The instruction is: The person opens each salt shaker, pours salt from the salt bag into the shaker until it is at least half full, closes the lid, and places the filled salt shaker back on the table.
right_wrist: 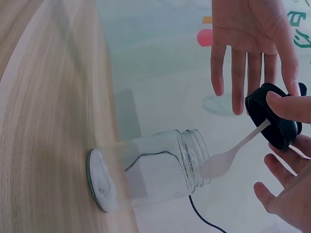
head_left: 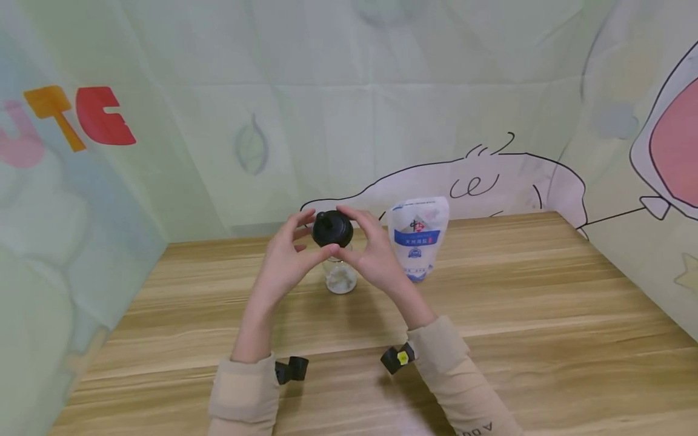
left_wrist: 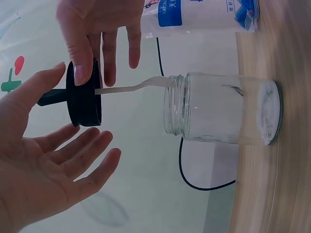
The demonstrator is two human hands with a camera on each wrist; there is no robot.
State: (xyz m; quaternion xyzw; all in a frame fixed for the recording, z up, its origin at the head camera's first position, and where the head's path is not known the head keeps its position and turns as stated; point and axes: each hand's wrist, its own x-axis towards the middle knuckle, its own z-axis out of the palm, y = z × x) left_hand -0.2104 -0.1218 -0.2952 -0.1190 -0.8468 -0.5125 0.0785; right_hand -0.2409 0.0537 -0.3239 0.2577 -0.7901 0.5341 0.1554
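Note:
A black lid [head_left: 334,229] with a small knob on top is held tilted above a clear glass jar [left_wrist: 214,109]. My left hand [head_left: 283,257] holds the lid from the left, thumb in front. From the right, my right hand [head_left: 376,254] grips it with its thumb on the rim. A pale spoon [right_wrist: 223,161] hangs from the underside of the lid, and its bowl reaches into the jar's mouth. The jar stands upright on the table, with white grains [right_wrist: 102,179] covering its bottom. Neither hand touches the glass.
A white and blue pouch [head_left: 417,239] stands to the right of the jar, close behind my right hand. The wooden table [head_left: 518,315] ends at a printed cloth backdrop [head_left: 327,121]. Black wrist mounts [head_left: 291,369] stick out from the sleeves.

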